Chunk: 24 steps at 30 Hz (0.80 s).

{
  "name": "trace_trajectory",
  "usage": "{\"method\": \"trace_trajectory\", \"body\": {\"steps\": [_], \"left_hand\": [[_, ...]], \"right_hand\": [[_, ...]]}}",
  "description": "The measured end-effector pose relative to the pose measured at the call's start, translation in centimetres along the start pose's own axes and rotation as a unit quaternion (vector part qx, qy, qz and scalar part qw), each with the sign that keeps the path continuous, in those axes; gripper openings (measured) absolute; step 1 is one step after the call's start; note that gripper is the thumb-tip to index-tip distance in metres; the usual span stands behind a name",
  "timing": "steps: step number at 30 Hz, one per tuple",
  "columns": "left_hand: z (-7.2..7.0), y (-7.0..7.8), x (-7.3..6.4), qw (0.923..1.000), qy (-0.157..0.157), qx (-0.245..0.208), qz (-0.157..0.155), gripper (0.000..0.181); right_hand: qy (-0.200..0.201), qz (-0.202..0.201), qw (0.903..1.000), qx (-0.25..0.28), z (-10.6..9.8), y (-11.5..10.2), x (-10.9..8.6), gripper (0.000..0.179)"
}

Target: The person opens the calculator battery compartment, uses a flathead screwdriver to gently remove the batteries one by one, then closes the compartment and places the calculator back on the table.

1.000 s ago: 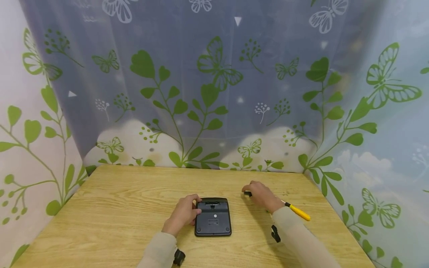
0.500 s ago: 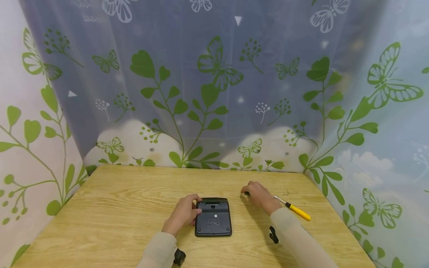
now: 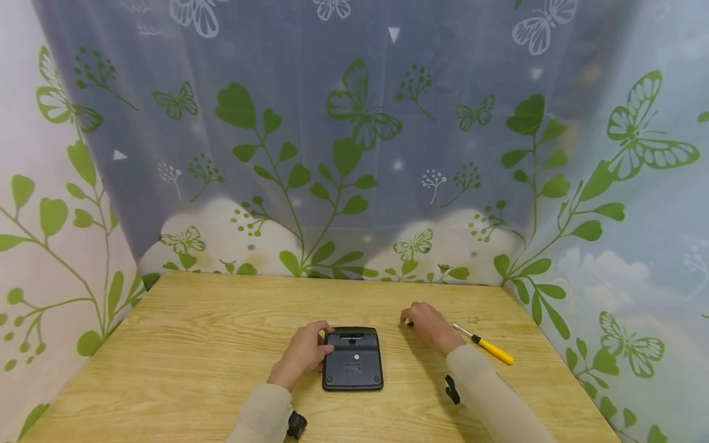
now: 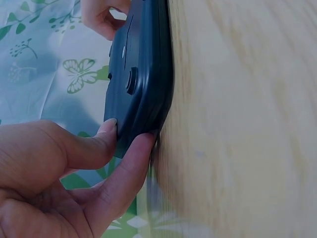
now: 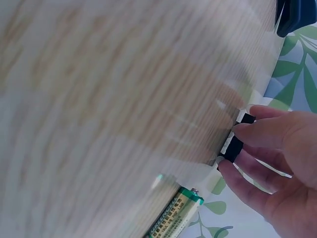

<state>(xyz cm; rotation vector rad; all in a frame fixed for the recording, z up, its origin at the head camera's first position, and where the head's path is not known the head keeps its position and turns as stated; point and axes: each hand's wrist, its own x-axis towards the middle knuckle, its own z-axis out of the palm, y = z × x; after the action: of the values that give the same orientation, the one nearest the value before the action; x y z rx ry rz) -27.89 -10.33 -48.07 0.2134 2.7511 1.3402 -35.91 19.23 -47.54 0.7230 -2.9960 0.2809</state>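
Observation:
A black desk calculator (image 3: 352, 372) lies face down on the table, its small battery slot showing near the far edge. My left hand (image 3: 299, 355) grips its left side; in the left wrist view the thumb is on the back and a finger on the lower edge of the calculator (image 4: 141, 89). To the right, my right hand (image 3: 431, 327) pinches a small black battery cover (image 5: 233, 145) between thumb and fingertips, close over the wood. Part of the cover is hidden by the fingers. A green and gold battery (image 5: 173, 213) lies beside that hand in the right wrist view.
A screwdriver (image 3: 495, 352) with a yellow handle lies right of the right wrist, its tip pointing toward the hand. The wooden table (image 3: 221, 320) meets a leaf and butterfly patterned curtain (image 3: 365, 184) at the back and sides.
My right hand has shifted slightly left, and the screwdriver's tip has come into view. The battery cover has turned a little in the fingers. My left hand and the calculator have stayed put.

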Motion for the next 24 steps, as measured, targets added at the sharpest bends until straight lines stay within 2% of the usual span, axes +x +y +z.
{"method": "trace_trajectory", "body": {"steps": [10, 18, 24], "left_hand": [[-0.05, -0.14, 0.03, 1.0, -0.005, -0.003, -0.004, 0.031], [-0.09, -0.18, 0.08, 1.0, -0.005, -0.003, -0.005, 0.03], [-0.13, 0.04, 0.07, 0.9999, -0.004, -0.002, -0.015, 0.031]], "right_hand": [[0.0, 0.017, 0.9999, 0.001, 0.13, 0.07, -0.07, 0.02], [0.008, 0.014, 0.9999, 0.006, 0.25, 0.28, -0.09, 0.016], [-0.005, 0.017, 0.9998, 0.006, 0.03, 0.26, -0.09, 0.013]]}}
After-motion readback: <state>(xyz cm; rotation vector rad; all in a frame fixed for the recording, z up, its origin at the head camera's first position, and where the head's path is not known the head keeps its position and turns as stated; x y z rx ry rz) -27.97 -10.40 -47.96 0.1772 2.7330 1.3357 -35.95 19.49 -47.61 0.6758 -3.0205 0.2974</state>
